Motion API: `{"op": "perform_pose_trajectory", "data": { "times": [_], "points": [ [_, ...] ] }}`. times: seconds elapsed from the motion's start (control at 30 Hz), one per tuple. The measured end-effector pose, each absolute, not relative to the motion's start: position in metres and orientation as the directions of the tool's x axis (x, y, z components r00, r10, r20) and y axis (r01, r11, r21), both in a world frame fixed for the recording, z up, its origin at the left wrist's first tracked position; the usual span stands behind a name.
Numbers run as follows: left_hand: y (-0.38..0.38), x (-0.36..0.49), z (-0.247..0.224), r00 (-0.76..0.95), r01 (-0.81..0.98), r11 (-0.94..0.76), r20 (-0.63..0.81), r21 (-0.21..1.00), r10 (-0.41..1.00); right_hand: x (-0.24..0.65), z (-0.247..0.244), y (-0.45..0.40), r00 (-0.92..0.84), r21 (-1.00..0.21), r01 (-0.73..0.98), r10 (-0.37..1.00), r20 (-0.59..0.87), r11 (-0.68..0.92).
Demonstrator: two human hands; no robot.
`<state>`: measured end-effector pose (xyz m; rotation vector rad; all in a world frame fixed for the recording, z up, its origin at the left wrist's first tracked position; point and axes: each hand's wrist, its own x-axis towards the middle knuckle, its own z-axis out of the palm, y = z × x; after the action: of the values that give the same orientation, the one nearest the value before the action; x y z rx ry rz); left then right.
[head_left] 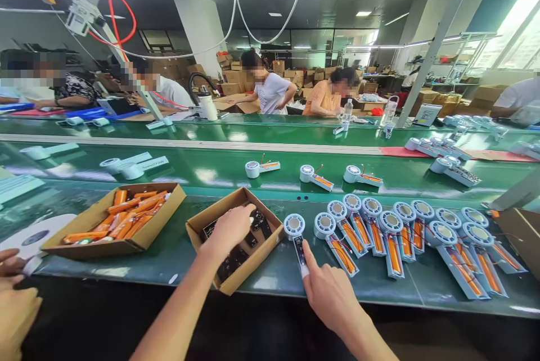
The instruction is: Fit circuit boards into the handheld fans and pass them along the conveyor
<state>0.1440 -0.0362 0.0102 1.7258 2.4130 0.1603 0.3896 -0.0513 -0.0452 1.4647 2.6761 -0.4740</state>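
My left hand point(232, 229) reaches over a cardboard box point(196, 226) of black circuit boards point(236, 262). Its fingers are bent in toward the boards, and whatever lies between the fingertips is hidden. My right hand point(331, 290) grips the lower handle of a light-blue handheld fan point(294, 226), with the index finger stretched along the handle's edge. A dark circuit board point(299, 249) shows in that open handle. Right of it lie several more handheld fans point(390, 223) with orange battery cells and thin red wires showing.
A box point(158, 231) of orange-wrapped cells stands left. Another person's hand point(17, 299) is at the left edge near a white disc point(37, 234). Several fans lie on the green belt point(211, 167) beyond. Co-workers sit or stand across the line; a metal post point(434, 46) rises right.
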Motion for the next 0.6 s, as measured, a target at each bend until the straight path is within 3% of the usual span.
{"op": "perform_pose_trajectory", "data": {
  "times": [0.1,0.3,0.4,0.5,0.6],
  "points": [
    [-0.013,0.124,0.0,-0.278,0.944,0.292,-0.103,0.155,0.955,0.392,-0.043,-0.05,-0.576,-0.208,0.813,0.805,-0.144,0.544],
    [-0.028,0.111,-0.002,-0.287,0.939,0.277,0.024,0.202,0.958,0.455,-0.057,-0.058,-0.482,-0.594,0.668,0.869,0.114,0.448],
    [-0.043,0.109,0.0,-0.411,0.831,0.311,0.132,0.462,0.902,0.489,-0.052,-0.055,-0.339,-0.748,0.597,0.936,0.091,0.289],
    [-0.059,0.114,0.001,-0.584,0.468,0.214,0.118,0.858,0.803,0.505,-0.043,-0.048,-0.259,-0.776,0.579,0.959,0.115,0.25],
    [-0.076,0.129,0.0,-0.605,0.078,0.061,-0.001,0.995,0.796,0.502,-0.038,-0.043,-0.233,-0.711,0.62,0.943,0.235,0.331]
  ]
}}
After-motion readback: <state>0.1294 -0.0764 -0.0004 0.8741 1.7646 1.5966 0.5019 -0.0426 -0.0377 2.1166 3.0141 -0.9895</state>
